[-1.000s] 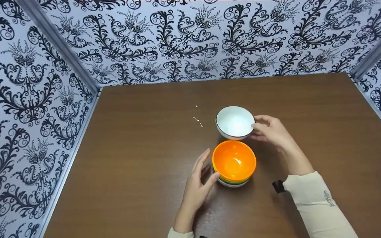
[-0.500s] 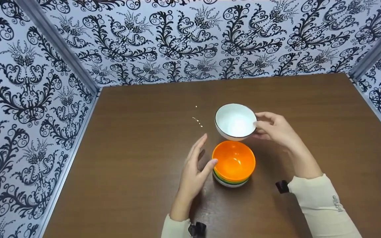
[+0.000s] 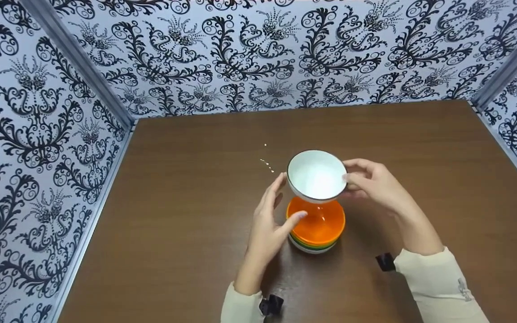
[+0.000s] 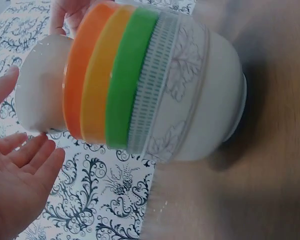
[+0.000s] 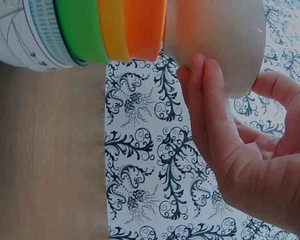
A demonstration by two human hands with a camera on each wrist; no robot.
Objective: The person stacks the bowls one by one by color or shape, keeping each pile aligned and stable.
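My right hand [image 3: 377, 186] grips a white bowl [image 3: 317, 175] with a dark rim, thumb at its edge and fingers under its side. That bowl is above a stack of nested bowls, partly covering the top one, an orange bowl [image 3: 319, 224]. Below the orange one sit a yellow bowl [image 4: 102, 75], a green bowl [image 4: 130, 80] and, in the left wrist view, patterned white bowls [image 4: 182, 90] at the bottom. My left hand [image 3: 269, 229] is spread at the left of the stack, fingertips right at the white bowl's left side and thumb over the orange rim.
The stack stands on a brown wooden table [image 3: 186, 202]. Small pale specks [image 3: 267, 165] lie left of the white bowl. Black-and-white patterned walls [image 3: 258, 58] close off the back and sides. Black wrist cameras [image 3: 272, 305] sit at the cuffs.
The white bowl has risen, then come back nearer over the orange bowl, held by the right hand. My left hand drew back from the stack and has moved up to the white bowl's side.
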